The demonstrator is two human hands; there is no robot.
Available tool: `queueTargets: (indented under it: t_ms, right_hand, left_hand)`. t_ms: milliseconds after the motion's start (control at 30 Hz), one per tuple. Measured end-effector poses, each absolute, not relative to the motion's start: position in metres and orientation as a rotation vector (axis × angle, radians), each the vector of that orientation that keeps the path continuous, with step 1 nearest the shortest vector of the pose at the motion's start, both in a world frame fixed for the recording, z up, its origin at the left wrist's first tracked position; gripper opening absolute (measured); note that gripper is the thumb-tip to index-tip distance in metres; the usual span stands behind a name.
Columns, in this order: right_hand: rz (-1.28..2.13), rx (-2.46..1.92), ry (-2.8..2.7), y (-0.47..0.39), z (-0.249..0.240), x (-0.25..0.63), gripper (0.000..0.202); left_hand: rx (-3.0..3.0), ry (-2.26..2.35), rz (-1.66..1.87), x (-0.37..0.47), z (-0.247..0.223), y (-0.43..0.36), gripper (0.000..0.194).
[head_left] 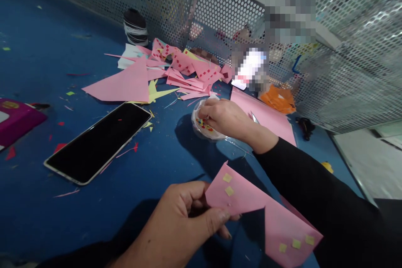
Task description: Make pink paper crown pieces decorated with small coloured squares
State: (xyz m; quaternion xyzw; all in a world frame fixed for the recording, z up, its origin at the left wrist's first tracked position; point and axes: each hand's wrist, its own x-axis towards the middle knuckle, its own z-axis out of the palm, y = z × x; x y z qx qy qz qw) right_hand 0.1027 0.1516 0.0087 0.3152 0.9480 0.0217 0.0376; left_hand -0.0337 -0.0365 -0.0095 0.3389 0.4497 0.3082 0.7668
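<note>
My left hand (pixel 185 217) grips the left end of a folded pink paper (pixel 248 194) between thumb and fingers. Small yellow squares sit on the paper, two near its left end and three near its lower right. Beyond it, my right hand (pixel 224 117) reaches into a small round container (pixel 201 127) with a whitish rim. Small red, yellow and blue pieces show inside it. The fingers of my right hand are bent together and point down; whatever is between their tips is hidden.
A black-screened phone (pixel 100 142) lies on the blue table (pixel 150 159). Behind are pink paper scraps (pixel 122 83), a thread spool (pixel 135 27) and a perforated metal partition (pixel 220 0). A pink sheet (pixel 266 113), scissors (pixel 254 117) and orange paper (pixel 279 99) lie to the right.
</note>
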Motion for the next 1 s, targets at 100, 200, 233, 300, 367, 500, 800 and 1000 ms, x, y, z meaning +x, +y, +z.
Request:
queueTargets:
  t_ms: [100,200,233,300,367,500,800,1000]
  right_hand:
    - [0.026,0.945,2.915,0.1539,0.0055,0.1013,0.028]
    - [0.018,0.933,2.906,0.1546,0.0045,0.1006,0.029]
    - [0.018,0.934,2.905,0.1546,0.0045,0.1006,0.028]
    - [0.023,0.941,2.907,0.1546,0.0045,0.1008,0.026]
    - [0.021,0.954,2.908,0.1543,0.0045,0.1009,0.025]
    - [0.000,0.964,2.901,0.1533,0.0053,0.1009,0.024]
    - [-0.048,0.960,2.879,0.1554,0.0048,0.1019,0.025]
    - [-0.088,0.951,2.872,0.1562,0.0051,0.1025,0.026]
  left_hand:
    - [0.744,0.965,0.652,-0.0339,-0.0095,-0.0349,0.018]
    - [0.753,0.965,0.657,-0.0338,-0.0105,-0.0332,0.018]
    - [0.753,0.964,0.668,-0.0338,-0.0111,-0.0333,0.017]
    - [0.752,0.968,0.682,-0.0336,-0.0122,-0.0343,0.017]
    - [0.750,0.970,0.680,-0.0334,-0.0129,-0.0360,0.017]
    - [0.730,0.964,0.684,-0.0330,-0.0129,-0.0377,0.017]
    - [0.720,0.959,0.678,-0.0331,-0.0098,-0.0360,0.017]
    - [0.721,0.937,0.686,-0.0323,-0.0109,-0.0360,0.015]
